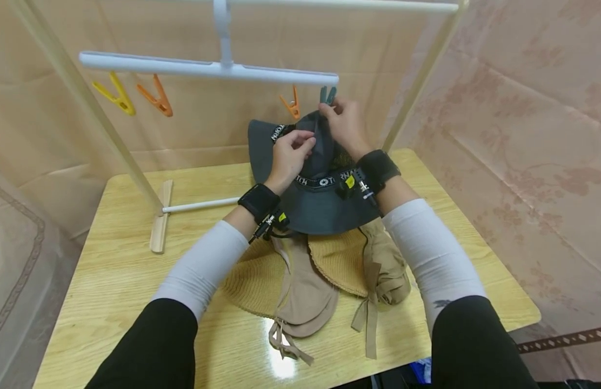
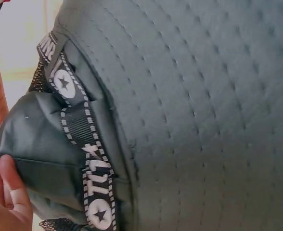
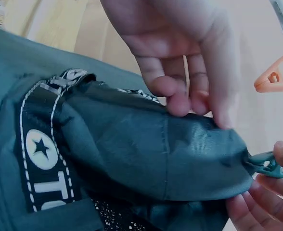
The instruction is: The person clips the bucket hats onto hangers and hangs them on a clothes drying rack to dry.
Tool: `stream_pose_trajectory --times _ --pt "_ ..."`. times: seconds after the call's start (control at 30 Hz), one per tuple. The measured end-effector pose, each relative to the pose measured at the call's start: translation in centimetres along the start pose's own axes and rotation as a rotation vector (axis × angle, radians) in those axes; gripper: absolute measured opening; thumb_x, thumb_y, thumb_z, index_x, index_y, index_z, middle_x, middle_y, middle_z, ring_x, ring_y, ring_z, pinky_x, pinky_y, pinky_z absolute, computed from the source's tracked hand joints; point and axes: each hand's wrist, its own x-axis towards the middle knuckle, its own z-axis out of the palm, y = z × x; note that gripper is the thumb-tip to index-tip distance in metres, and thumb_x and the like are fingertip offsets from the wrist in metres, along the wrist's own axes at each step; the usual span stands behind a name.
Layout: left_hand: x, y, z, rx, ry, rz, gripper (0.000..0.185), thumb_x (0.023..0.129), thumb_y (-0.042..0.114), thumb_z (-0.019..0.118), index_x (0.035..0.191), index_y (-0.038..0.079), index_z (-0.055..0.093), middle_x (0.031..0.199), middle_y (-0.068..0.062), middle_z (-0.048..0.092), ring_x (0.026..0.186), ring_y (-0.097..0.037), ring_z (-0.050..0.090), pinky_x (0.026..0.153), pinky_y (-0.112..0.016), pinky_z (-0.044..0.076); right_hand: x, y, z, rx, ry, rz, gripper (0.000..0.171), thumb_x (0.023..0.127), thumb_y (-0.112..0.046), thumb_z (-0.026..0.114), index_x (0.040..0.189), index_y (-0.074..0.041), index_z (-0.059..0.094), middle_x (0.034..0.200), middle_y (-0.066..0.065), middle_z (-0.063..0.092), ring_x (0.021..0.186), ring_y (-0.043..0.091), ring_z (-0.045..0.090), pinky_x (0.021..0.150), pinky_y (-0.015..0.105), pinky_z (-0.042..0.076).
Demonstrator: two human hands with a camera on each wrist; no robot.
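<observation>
Tan hats [image 1: 325,270] on wooden table [image 1: 111,281]; beige curtains [image 1: 524,108] | hands grip grey hat [image 1: 315,200]

Bright, tabletop glare, soft wrist views

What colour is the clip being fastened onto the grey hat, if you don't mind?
Teal; the clip shows best in the right wrist view.
</observation>
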Motion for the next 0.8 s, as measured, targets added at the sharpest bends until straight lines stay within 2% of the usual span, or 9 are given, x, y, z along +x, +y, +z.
stream_pose_trajectory --times 0.13,0.3,0.53,0.8 --pt "-0.1 -0.6 -0.3 0.011 -0.030 -0.040 0.022 0.087 0.018 0.059 0.105 0.008 0.065 0.087 -0.010 0.065 0.071 -0.010 0.059 0.065 -0.020 0.049 0.1 0.2 0.2 0.017 -0.016 0.018 0.032 0.091 -0.034 0.051 0.105 -0.009 0.064 0.096 0.007 0.064 0.080 0.012 0.055 0.065 0.021 0.042" --pt "-0.3 -1.2 -0.4 0.013 -0.036 -0.060 0.022 0.087 0.017 0.059 0.107 0.009 0.065 0.086 -0.008 0.064 0.070 -0.009 0.056 0.063 -0.020 0.046 -0.3 0.5 0.4 0.026 -0.012 0.027 0.034 0.090 -0.033 0.053 0.109 -0.008 0.063 0.103 0.009 0.065 0.089 0.016 0.058 0.072 0.023 0.045" --pt "-0.6 -1.4 -1.1 0.002 -0.033 -0.067 0.019 0.087 0.016 0.059 0.104 0.009 0.064 0.082 -0.003 0.061 0.068 -0.008 0.054 0.061 -0.019 0.044 -1.2 0.8 0.6 0.017 0.050 -0.027 0.032 0.090 -0.033 0.052 0.109 -0.010 0.062 0.097 0.007 0.061 0.085 0.015 0.054 0.066 0.023 0.042" --pt "-0.9 -2.0 -2.5 -0.009 -0.025 -0.120 0.020 0.087 0.015 0.058 0.105 0.008 0.063 0.090 -0.007 0.063 0.073 -0.010 0.059 0.062 -0.021 0.048 -2.0 0.9 1.8 0.027 0.041 -0.092 0.027 0.089 -0.030 0.053 0.105 -0.010 0.062 0.101 0.006 0.063 0.087 0.015 0.056 0.071 0.024 0.044"
